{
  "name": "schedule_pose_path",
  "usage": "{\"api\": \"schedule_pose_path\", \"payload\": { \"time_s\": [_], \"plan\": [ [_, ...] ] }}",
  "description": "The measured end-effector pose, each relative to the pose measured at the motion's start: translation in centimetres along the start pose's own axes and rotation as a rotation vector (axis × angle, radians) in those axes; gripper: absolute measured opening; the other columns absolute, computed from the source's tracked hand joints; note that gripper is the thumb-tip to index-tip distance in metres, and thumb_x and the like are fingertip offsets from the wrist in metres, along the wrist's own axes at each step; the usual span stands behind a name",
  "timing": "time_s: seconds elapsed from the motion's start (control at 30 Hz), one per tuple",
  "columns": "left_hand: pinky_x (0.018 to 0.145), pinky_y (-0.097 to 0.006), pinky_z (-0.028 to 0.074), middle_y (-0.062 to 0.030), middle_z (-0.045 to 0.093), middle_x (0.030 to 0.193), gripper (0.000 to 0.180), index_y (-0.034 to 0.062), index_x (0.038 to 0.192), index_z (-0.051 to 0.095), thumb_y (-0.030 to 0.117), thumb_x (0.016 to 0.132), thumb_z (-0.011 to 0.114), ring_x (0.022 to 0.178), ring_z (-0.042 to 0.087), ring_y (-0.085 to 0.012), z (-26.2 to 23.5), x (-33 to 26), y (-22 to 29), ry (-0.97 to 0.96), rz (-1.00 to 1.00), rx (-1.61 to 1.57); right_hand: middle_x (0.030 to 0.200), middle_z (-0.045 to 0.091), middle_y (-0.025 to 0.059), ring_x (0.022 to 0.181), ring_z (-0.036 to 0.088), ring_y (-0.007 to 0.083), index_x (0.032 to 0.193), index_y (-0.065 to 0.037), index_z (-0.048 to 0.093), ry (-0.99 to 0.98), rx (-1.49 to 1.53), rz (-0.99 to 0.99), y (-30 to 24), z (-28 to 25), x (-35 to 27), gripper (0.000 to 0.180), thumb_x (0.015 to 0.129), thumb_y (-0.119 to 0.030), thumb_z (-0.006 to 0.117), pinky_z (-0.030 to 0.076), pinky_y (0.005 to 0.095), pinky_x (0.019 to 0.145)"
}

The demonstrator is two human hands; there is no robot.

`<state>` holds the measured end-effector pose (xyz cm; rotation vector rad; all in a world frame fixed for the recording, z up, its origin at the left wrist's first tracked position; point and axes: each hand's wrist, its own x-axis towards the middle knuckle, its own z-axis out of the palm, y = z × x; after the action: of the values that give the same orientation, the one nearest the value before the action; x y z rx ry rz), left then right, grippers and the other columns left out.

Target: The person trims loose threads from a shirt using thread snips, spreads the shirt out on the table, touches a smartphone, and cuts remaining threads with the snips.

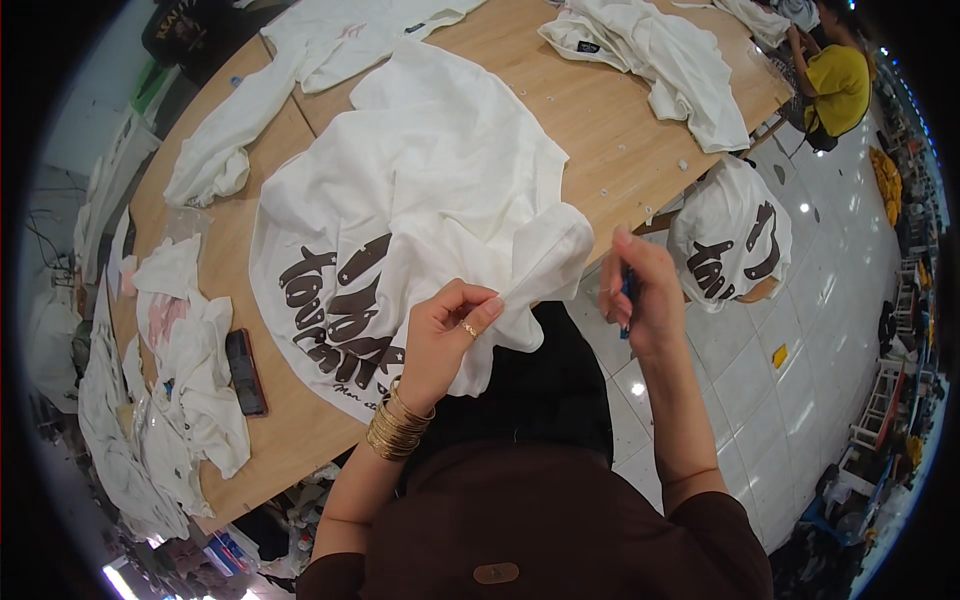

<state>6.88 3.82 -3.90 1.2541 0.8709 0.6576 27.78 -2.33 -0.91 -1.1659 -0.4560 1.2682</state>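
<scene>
Left hand (447, 330) pinching white shirt (400, 200) hem, right hand (635, 295) closed on upright blue tool (628, 292)

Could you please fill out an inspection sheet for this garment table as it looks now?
Surface: wooden table, mostly covered.
Job's things: white printed shirt spread out; left hand pinches its hem; right hand grips a small blue tool, held off the cloth.
Clutter: more white garments, dark phone, clear bags.
Fingers: left closed on cloth, right closed on the tool.
Cables: nothing seen.
Surroundings: tiled floor, a person in yellow at the far end.
</scene>
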Motion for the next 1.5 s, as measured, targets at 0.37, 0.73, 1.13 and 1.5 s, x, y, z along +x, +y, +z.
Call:
{"api": "schedule_pose_path", "payload": {
  "time_s": [0.37,0.73,1.13,1.5],
  "plan": [
    [0.065,-0.021,0.041,0.0007,0.056,0.075,0.012,-0.0013,0.089,0.062,0.01,0.084,0.062,0.07,0.049,-0.0053,0.6,0.3,0.2,-0.044,0.022,0.066,0.059,0.037,-0.0042,0.053,0.033,0.0059,0.091,-0.007,0.059,-0.121,-0.916,-0.43,0.9,2.1,-1.0,0.02,0.075,-0.013,0.07,0.029,0.0215,0.049],
    [0.067,-0.024,0.044,-0.0022,0.058,0.078,0.015,-0.0007,0.09,0.061,0.012,0.083,0.062,0.07,0.052,-0.0089,-1.0,0.1,-0.9,-0.104,0.039,0.264,0.055,0.043,-0.0058,0.048,0.036,0.0038,0.081,-0.003,0.058,0.045,-0.478,-0.126,0.7,0.4,0.9,0.017,0.078,-0.017,0.067,0.028,0.0213,0.044],
    [0.066,-0.019,0.04,0.0013,0.058,0.077,0.014,-0.0011,0.09,0.061,0.012,0.087,0.059,0.07,0.05,-0.0036,-1.3,0.1,0.9,-0.147,-0.151,-0.063,0.064,0.052,-0.0012,0.052,0.047,0.0092,0.09,-0.005,0.056,0.256,-0.82,-0.347,1.3,1.6,0.8,0.022,0.079,-0.02,0.067,0.037,0.0231,0.049],
    [0.066,-0.018,0.041,0.0017,0.06,0.078,0.015,-0.0014,0.092,0.062,0.012,0.087,0.059,0.072,0.05,-0.0027,-1.0,0.1,1.0,-0.131,-0.171,-0.096,0.075,0.063,0.0091,0.064,0.063,0.0242,0.091,-0.006,0.054,-0.116,-1.26,-0.46,3.1,3.2,-3.1,0.019,0.083,-0.021,0.062,0.045,0.031,0.054]
  ]
}}
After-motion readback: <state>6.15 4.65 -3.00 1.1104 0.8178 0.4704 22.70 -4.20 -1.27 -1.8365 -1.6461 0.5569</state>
